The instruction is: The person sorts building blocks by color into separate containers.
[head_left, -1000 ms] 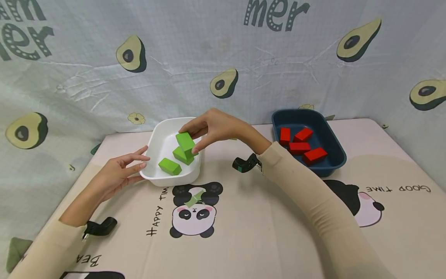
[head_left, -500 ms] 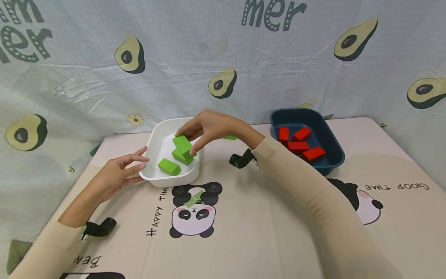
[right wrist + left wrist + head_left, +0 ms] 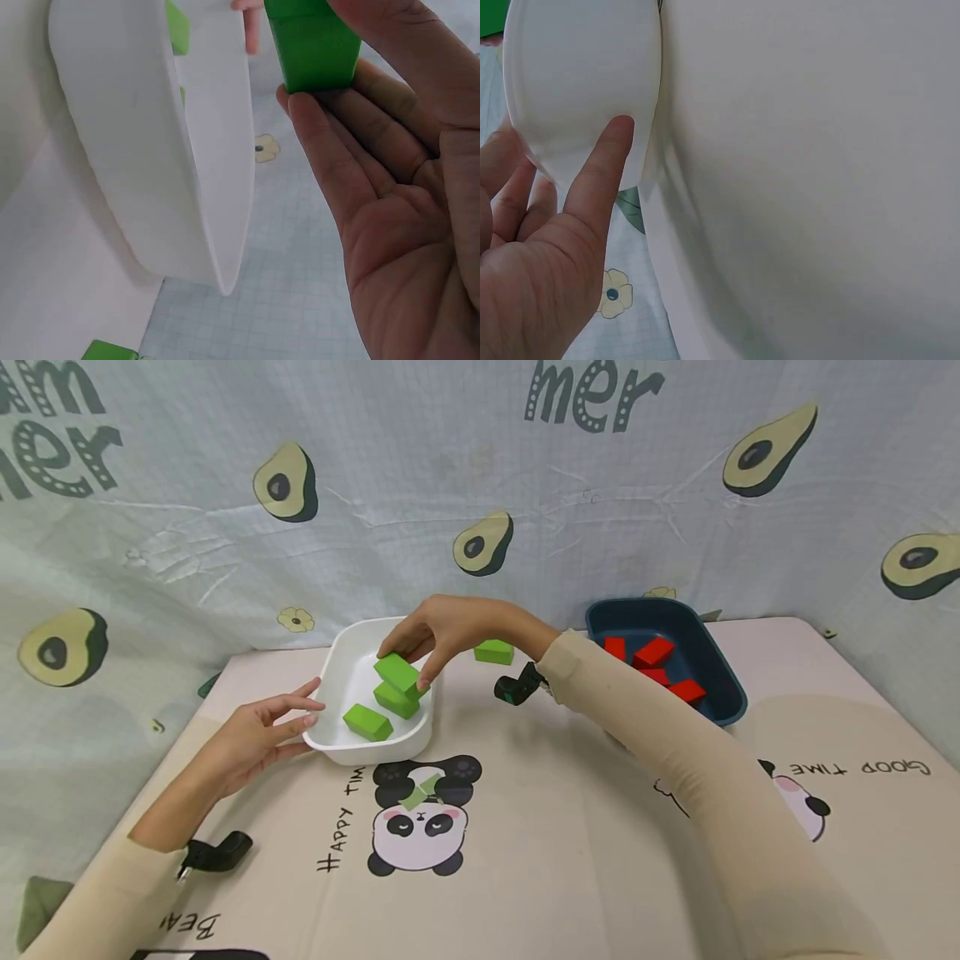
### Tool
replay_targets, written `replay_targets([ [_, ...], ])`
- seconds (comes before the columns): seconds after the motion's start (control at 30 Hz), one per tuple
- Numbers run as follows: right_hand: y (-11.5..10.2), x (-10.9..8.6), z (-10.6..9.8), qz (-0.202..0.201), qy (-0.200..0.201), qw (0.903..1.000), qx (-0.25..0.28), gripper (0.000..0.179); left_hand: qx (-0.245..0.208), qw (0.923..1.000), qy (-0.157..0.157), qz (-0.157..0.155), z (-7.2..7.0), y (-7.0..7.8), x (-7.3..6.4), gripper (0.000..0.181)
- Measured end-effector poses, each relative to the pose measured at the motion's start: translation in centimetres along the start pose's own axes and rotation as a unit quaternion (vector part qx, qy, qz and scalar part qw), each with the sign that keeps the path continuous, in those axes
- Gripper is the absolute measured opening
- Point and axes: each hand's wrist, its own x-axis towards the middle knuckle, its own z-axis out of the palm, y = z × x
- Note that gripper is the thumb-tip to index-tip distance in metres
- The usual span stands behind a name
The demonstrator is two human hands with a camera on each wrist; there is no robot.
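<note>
In the head view my right hand (image 3: 461,627) pinches a green block (image 3: 400,675) over the white tub (image 3: 333,672), thumb on one end and fingers on the other. That block sits over a second green block (image 3: 396,699) in the tub; whether they touch I cannot tell. A third green block (image 3: 367,722) lies nearer the tub's front. My left hand (image 3: 251,743) spreads its mostly straight fingers against the tub's left rim. In the left wrist view one finger of the left hand (image 3: 547,277) presses the tub's outer wall (image 3: 592,67).
Another green block (image 3: 493,652) lies on the table behind my right wrist. A dark blue tub (image 3: 723,672) with several red blocks (image 3: 654,652) stands at the back right, partly hidden by my right sleeve. A patterned curtain (image 3: 405,468) hangs behind the table.
My right hand and its green block have sunk slightly toward the block beneath, and the block has tilted. The right forearm has shifted, covering more of the blue tub. The left hand stays put.
</note>
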Motion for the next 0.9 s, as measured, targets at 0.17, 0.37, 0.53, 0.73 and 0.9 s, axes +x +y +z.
replay_targets([
  [0.17,0.4,0.2,-0.4,0.004,-0.016,0.9997,0.015,0.068,0.007,1.0000,0.003,0.000,0.1,0.2,-0.2,0.050],
  [0.37,1.1,0.3,-0.7,0.011,-0.024,0.9993,0.028,0.070,-0.002,1.0000,0.002,0.001,0.2,0.2,-0.2,0.038],
  [0.53,1.6,0.7,-1.0,0.011,-0.030,0.9989,0.036,0.069,-0.011,0.9999,0.001,0.002,0.1,0.1,-0.2,0.037],
  [0.73,1.9,1.5,-1.6,0.008,-0.007,0.9995,0.028,0.066,-0.012,0.9999,0.000,0.006,0.0,0.0,-0.1,0.040],
  [0.9,2.1,2.2,-2.3,0.021,0.007,0.9994,0.026,0.067,-0.016,0.9998,-0.004,0.009,-0.1,-0.1,-0.1,0.038],
])
